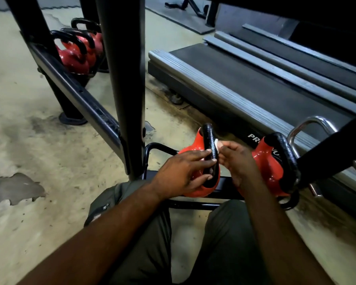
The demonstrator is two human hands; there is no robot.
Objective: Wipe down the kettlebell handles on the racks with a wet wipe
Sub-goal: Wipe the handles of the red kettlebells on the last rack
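A red kettlebell (195,194) with a black handle (209,138) sits on the low black rack (193,205) in front of me. My left hand (181,173) grips the lower part of that handle, fingers curled round it. My right hand (237,161) pinches a small white wet wipe (217,144) against the handle's right side. A second red kettlebell (272,171) with a black handle (286,153) stands just to the right. Several more red kettlebells (76,56) sit at the rack's far end.
A thick black upright post (127,79) of the rack rises just left of my hands. A treadmill deck (245,79) lies to the right. A chrome kettlebell handle (312,124) shows behind the second kettlebell. The worn concrete floor (29,130) spreads to the left.
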